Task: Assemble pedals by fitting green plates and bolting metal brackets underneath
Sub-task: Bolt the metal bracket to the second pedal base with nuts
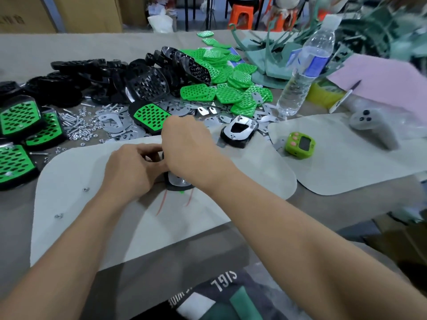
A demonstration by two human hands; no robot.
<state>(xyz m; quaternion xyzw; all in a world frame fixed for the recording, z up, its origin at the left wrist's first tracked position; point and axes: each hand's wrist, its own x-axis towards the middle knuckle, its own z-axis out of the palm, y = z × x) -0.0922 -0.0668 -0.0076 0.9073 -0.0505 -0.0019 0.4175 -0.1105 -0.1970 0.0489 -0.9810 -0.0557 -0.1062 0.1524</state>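
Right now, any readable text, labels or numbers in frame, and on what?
"SIGL": white letters, upside down and cut off, on the dark printed garment at the bottom edge.
Second white line on that garment: too blurred to read.
Blue label on the clear plastic water bottle: blurred, unreadable.
Dark print on the brown cardboard box: blurred.
Small green digital timer: nothing legible on its screen.

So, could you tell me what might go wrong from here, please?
The left hand grips the pedal while the right hand hides most of the bracket, so misalignment might go unnoticed. Two loose nuts on the mat lie near the left forearm and could be swept off.
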